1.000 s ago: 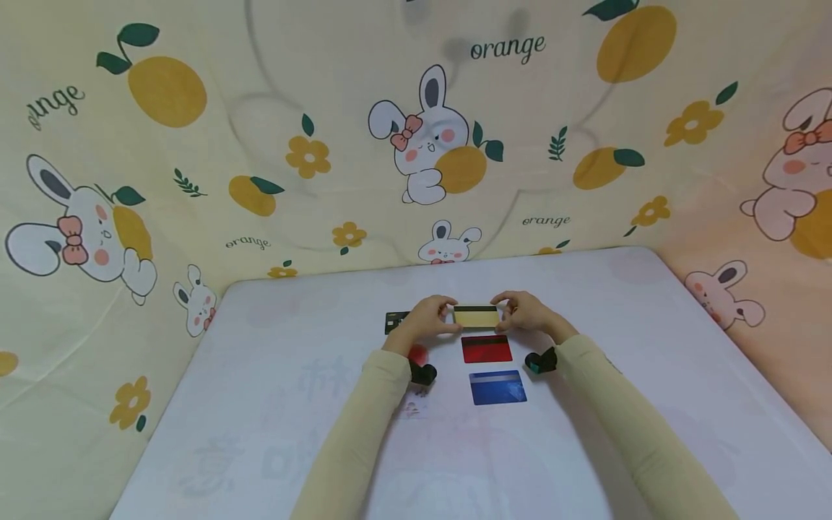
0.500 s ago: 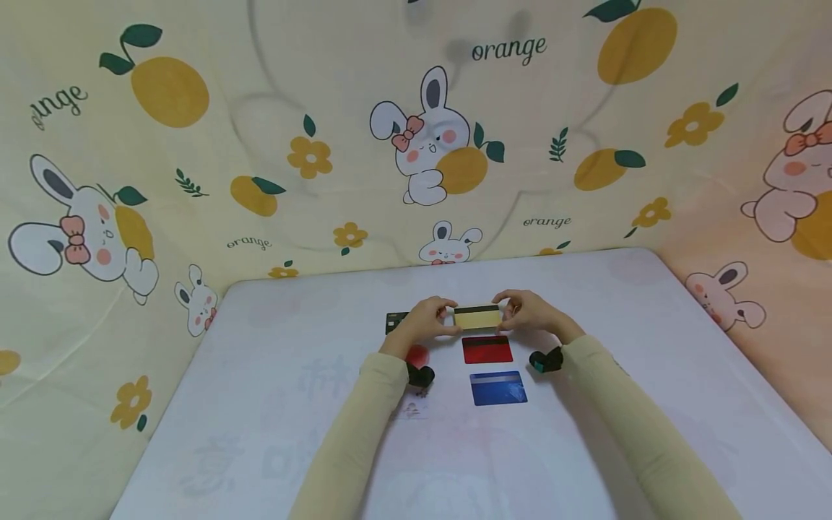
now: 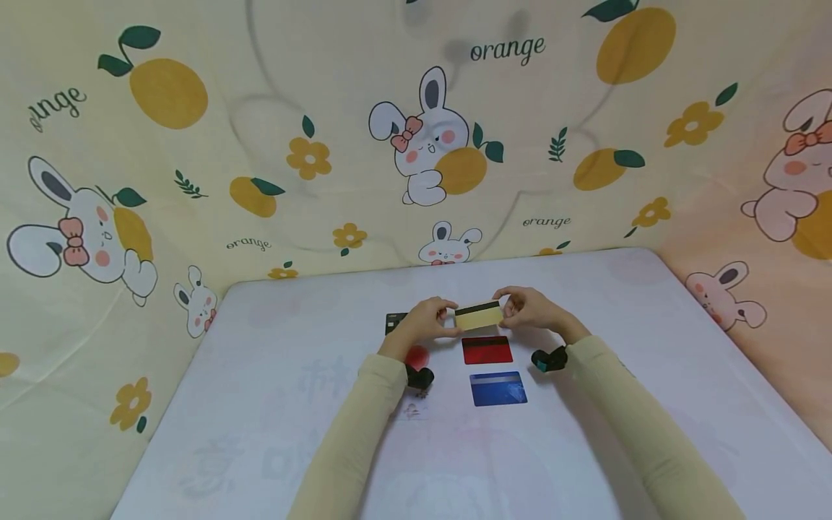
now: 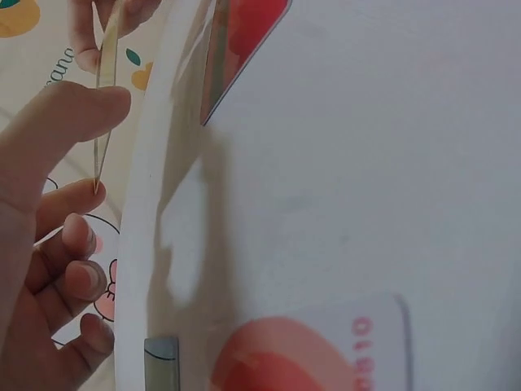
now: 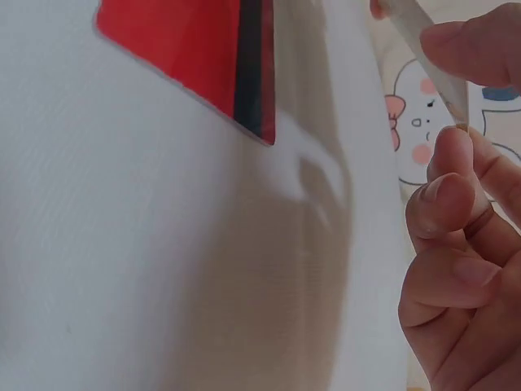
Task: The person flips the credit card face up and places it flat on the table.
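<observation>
Between my two hands is a gold card (image 3: 478,318) with a dark magnetic stripe along its far edge. My left hand (image 3: 425,320) pinches its left end between thumb and a finger. At the right end my right hand (image 3: 529,309) pinches it the same way, its other fingers curled in the right wrist view. Both wrist views show the card nearly edge-on, raised off the table. Just nearer than it lies a red card (image 3: 487,350) with a dark stripe, and nearer still a blue card (image 3: 498,389) with a pale stripe.
A black chip card (image 3: 393,322) lies partly hidden behind my left hand. Under my left forearm are a card with a red circle (image 3: 417,357) and a pale card (image 3: 412,410), both partly covered. The white table (image 3: 260,375) meets a printed cloth backdrop (image 3: 390,238).
The gold card has tilted, its right end now higher than its left. My right hand has shifted slightly up and right; the left hand and the other cards have hardly moved.
</observation>
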A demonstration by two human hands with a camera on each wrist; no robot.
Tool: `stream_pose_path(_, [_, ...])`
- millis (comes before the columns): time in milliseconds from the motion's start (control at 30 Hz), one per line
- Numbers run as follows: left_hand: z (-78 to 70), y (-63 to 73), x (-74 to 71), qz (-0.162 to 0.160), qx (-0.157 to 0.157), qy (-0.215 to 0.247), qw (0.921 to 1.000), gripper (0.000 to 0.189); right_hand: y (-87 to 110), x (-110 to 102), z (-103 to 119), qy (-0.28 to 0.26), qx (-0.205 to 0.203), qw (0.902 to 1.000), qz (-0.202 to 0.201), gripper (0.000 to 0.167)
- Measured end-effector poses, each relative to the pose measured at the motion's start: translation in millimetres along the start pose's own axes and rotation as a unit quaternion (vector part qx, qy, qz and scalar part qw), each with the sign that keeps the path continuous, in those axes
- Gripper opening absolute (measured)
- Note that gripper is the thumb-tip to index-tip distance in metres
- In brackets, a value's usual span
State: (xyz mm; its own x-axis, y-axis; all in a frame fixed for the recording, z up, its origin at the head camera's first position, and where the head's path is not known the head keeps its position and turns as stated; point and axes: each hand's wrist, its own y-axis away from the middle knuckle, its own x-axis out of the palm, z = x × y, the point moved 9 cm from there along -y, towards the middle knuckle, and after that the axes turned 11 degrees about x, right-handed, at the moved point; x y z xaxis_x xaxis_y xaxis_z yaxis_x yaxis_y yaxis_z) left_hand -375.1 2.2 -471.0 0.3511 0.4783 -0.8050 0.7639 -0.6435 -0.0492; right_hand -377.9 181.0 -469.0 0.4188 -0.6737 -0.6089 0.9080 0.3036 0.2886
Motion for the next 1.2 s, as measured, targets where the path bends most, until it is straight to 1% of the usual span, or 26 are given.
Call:
stream_pose_path(167, [-1.0, 0.9, 0.6, -0.001, 0.001, 0.003, 1.0, 0.057, 3.2, -2, 4, -0.007, -0.003, 1.0, -0.003, 0.054])
stream_pose_path(333, [-0.4, 2.0, 1.8, -0.003, 0.005, -0.007, 1.0, 0.057, 5.8, -2, 10, -0.024, -0.015, 0.9996, 0.002, 0.055])
stream_pose_path(600, [-2.9, 3.7, 3.7, 0.004, 0.003, -0.001, 1.0, 0.057, 9.9, -3, 16, -0.068, -0.019, 0.9975, 0.008, 0.057])
stream_pose_path(767, [-6.0, 4.6, 4.0, 0.009, 0.013, -0.005, 0.9999, 0.056, 10.3, -3, 17, -0.09, -0.026, 0.9955, 0.008, 0.056])
stream_pose_path(867, [-7.1, 5.2, 4.0, 0.013, 0.017, -0.005, 0.9998, 0.057, 11.1, -3, 18, -0.091, -0.031, 0.9953, 0.007, 0.057])
stream_pose_path(1000, [-9.9, 5.1, 3.2, 0.019, 0.024, -0.009, 0.9995, 0.06, 11.9, -2, 22, -0.079, -0.038, 0.9961, 0.004, 0.057])
stream_pose_path(1100, [-13.2, 4.4, 1.4, 0.016, 0.031, -0.007, 0.9994, 0.062, 12.2, -1, 26, -0.071, -0.045, 0.9964, 0.005, 0.057])
stream_pose_path(1200, [-18.3, 3.5, -1.3, 0.006, 0.037, 0.001, 0.9993, 0.063, 12.1, 0, 28, -0.066, -0.05, 0.9966, 0.006, 0.056])
